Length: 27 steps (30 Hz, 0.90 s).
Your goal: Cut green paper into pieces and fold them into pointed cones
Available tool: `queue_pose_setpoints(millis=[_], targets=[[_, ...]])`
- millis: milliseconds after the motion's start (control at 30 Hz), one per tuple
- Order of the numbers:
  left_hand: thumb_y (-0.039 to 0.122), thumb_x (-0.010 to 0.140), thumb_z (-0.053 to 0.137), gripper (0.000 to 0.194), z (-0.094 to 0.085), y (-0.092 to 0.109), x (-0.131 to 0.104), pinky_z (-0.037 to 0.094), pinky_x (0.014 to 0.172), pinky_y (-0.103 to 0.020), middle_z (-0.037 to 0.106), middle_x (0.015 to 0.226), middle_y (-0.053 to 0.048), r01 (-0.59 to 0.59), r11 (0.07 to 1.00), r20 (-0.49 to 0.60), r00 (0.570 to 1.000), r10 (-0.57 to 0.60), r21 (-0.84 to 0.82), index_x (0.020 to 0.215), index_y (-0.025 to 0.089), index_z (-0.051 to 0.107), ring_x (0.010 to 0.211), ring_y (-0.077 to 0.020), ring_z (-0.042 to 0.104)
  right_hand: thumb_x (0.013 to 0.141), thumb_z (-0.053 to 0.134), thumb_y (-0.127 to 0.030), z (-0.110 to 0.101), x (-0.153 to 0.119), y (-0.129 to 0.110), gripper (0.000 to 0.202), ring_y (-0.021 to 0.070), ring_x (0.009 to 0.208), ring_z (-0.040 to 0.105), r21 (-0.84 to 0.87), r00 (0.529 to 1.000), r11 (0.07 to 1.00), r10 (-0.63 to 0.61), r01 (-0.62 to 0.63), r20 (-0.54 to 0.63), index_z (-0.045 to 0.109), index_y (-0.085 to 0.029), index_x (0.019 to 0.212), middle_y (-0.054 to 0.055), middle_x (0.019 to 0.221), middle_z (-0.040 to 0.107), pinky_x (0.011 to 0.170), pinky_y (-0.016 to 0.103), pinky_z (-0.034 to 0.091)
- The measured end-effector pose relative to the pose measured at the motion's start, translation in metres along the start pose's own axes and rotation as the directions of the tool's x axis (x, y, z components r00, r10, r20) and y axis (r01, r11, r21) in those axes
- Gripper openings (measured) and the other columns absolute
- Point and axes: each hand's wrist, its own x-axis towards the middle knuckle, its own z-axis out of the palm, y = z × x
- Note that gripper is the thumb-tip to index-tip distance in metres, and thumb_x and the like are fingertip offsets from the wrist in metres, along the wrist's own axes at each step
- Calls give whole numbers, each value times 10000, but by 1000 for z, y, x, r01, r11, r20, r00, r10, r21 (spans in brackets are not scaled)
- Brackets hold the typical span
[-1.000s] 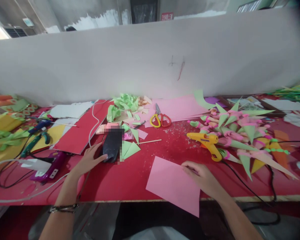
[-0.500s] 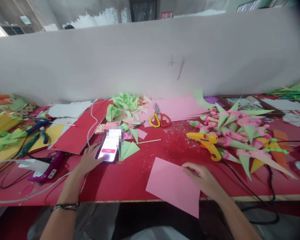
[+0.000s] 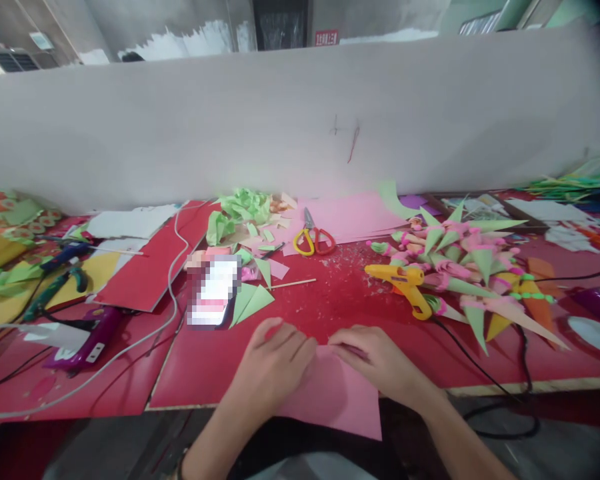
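A pink sheet of paper (image 3: 337, 393) overhangs the front edge of the red table, with both hands at its far edge. My left hand (image 3: 279, 363) is closed on its upper left part, the fingers curled and the thumb side up. Across from it, my right hand (image 3: 373, 360) pinches the paper's top edge between thumb and fingers. The hands are a small gap apart. Beyond my left hand lies a phone (image 3: 214, 293) with a lit screen, beside folded green paper pieces (image 3: 253, 303).
A yellow hot glue gun (image 3: 403, 283) lies at the right beside a heap of pink and green paper cones (image 3: 473, 260). Scissors (image 3: 313, 241) rest near stacked pink sheets (image 3: 350, 213). At the left are a purple power strip (image 3: 83, 347), pliers (image 3: 55, 290) and a white cable (image 3: 173, 267).
My left hand has left the phone and moved right onto the pink paper. My right hand has shifted slightly left with the paper.
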Motion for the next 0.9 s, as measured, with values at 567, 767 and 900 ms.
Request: queue_pose_setpoints(millis=[567, 767, 900], targets=[[174, 801, 414, 171, 8, -49, -22, 347, 515, -232, 622, 629, -11, 366, 930, -34, 930, -366, -22, 710, 186, 558, 553, -132, 540, 858, 426, -308, -22, 2, 17, 244, 142, 644, 564, -96, 1000, 995, -22, 21, -1, 625, -213, 752, 9, 711, 661, 604, 238, 375], [325, 877, 394, 298, 19, -26, -13, 331, 491, -225, 610, 594, -6, 227, 927, 243, 957, -156, -300, 683, 180, 568, 538, -133, 530, 856, 437, -264, -19, 7, 15, 213, 146, 707, 576, -169, 992, 980, -116, 107, -45, 629, -210, 780, 28, 764, 668, 694, 264, 398], [294, 896, 346, 367, 28, -13, -5, 273, 467, -239, 557, 491, -3, 142, 957, 193, 977, -94, -254, 609, 170, 538, 437, -121, 458, 807, 429, -127, -5, 11, 6, 200, 135, 684, 532, -389, 964, 895, -262, 220, -56, 598, -202, 732, 8, 695, 624, 844, 345, 329]])
